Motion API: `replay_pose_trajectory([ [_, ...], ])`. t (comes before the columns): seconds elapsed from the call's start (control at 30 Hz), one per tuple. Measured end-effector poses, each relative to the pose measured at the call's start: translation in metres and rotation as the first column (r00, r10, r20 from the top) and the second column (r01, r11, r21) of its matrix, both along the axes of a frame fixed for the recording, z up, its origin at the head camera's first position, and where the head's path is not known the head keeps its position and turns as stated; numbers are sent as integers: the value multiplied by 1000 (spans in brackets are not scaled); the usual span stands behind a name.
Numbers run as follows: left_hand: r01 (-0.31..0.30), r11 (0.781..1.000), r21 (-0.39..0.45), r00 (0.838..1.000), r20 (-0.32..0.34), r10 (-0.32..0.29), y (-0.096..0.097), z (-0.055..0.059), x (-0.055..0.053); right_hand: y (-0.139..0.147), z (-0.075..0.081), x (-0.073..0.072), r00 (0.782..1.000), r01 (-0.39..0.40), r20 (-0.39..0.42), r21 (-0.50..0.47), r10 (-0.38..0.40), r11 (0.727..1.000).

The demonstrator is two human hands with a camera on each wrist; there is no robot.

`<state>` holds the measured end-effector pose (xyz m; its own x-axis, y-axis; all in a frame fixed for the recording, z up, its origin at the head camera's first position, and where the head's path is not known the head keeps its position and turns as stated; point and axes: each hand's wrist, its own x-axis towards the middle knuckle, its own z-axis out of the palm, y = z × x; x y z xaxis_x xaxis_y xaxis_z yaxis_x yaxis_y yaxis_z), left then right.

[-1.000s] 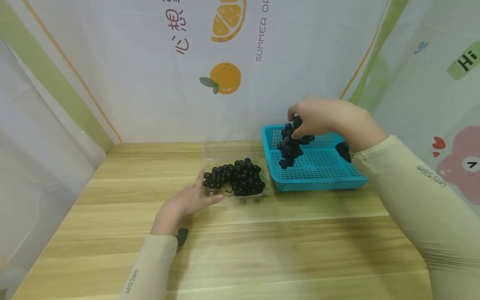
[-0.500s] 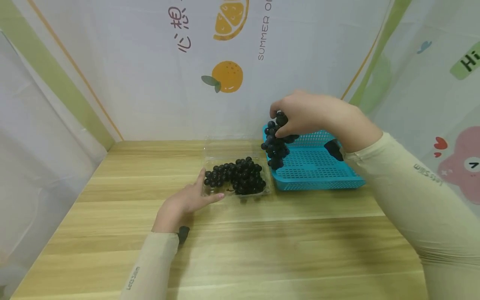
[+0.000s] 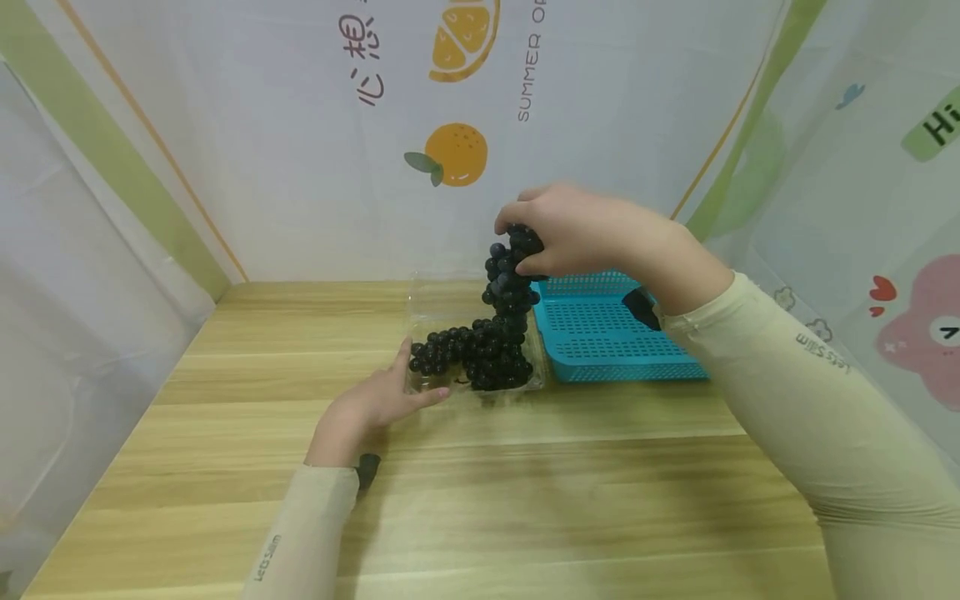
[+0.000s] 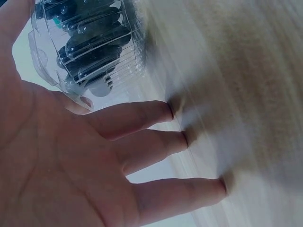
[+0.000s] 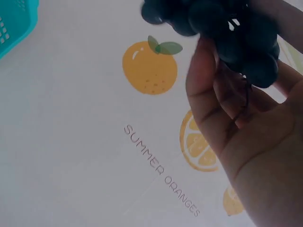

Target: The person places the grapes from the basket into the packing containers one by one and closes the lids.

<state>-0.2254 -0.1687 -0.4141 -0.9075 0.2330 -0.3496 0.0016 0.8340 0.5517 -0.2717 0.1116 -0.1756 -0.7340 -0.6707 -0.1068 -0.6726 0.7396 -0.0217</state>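
My right hand (image 3: 573, 229) grips a bunch of dark grapes (image 3: 502, 279) near its top, fingers and thumb curled round it. The bunch hangs over a clear plastic clamshell box (image 3: 531, 383), and its lower end overlaps the dark grapes (image 3: 487, 358) lying inside. In the right wrist view the held grapes (image 5: 208, 19) sit between thumb and fingers, with a thin stem showing below. My left hand (image 3: 382, 396) rests at the box's left front corner, thumb along the front. Its straight fingers (image 4: 180, 191) reach down to the table in the left wrist view.
A blue perforated plastic basket (image 3: 622, 367) stands just right of the box, partly behind my right forearm. The box's clear lid (image 3: 450, 296) is raised at the back. Behind the wooden table (image 3: 525, 500) hangs a white printed curtain (image 3: 300, 183).
My right hand has carried the grape bunch leftward, from above the blue basket to above the clear box. My left hand has stayed at the box's corner.
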Motion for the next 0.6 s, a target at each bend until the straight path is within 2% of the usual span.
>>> replay_pose_trajectory([
  [0.23,-14,1000,12,1000,9,14,1,0,1,-11,-13,4,993,-101,-59,-29,99,994],
  [0.37,-26,1000,10,1000,14,26,0,-1,1,-18,-20,4,977,-179,-122,-14,176,984],
  [0.43,-28,1000,8,1000,10,28,0,-1,1,-20,-24,5,954,-251,-173,-21,244,968],
  [0.5,-30,999,10,999,10,30,0,-2,1,-22,-28,5,921,-327,-231,-30,312,944],
  [0.6,-34,999,9,999,8,34,0,-2,1,-24,-36,4,846,-441,-340,-15,410,897],
])
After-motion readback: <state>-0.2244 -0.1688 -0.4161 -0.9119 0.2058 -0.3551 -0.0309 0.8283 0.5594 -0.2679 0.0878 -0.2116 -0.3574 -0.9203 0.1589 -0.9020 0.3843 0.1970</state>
